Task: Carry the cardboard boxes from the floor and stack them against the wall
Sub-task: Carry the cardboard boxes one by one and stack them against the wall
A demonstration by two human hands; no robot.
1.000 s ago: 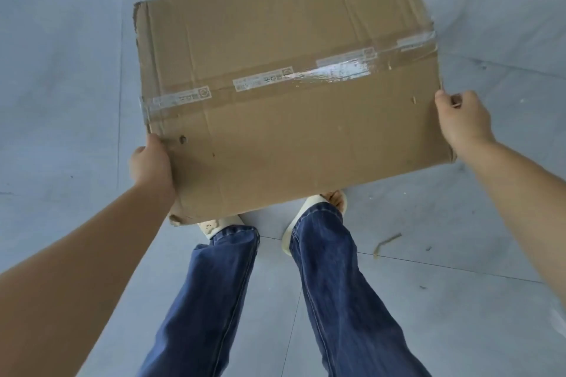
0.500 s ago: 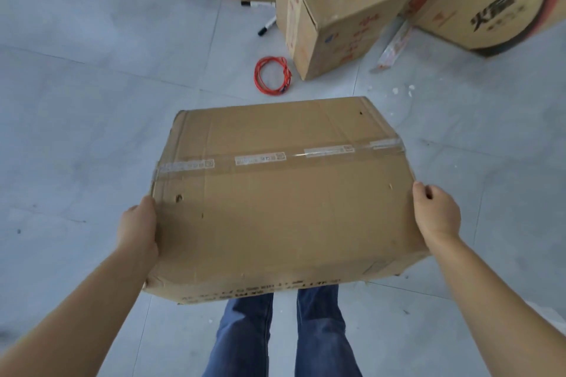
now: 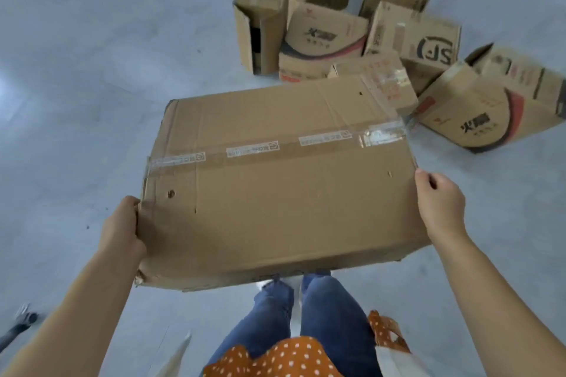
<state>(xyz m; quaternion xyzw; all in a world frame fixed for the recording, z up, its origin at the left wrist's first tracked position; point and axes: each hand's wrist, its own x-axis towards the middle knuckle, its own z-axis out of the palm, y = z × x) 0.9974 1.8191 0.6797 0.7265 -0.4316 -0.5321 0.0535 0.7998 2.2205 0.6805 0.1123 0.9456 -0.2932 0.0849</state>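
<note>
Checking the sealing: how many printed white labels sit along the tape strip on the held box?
3, on the large brown cardboard box: left label, middle label, right label. The glare patch at the tape's right end may hide another.

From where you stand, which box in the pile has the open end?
Look past the carried box to the pile of boxes on the floor. At its left edge stands the open box, alone showing a dark hollow between flaps.
</note>
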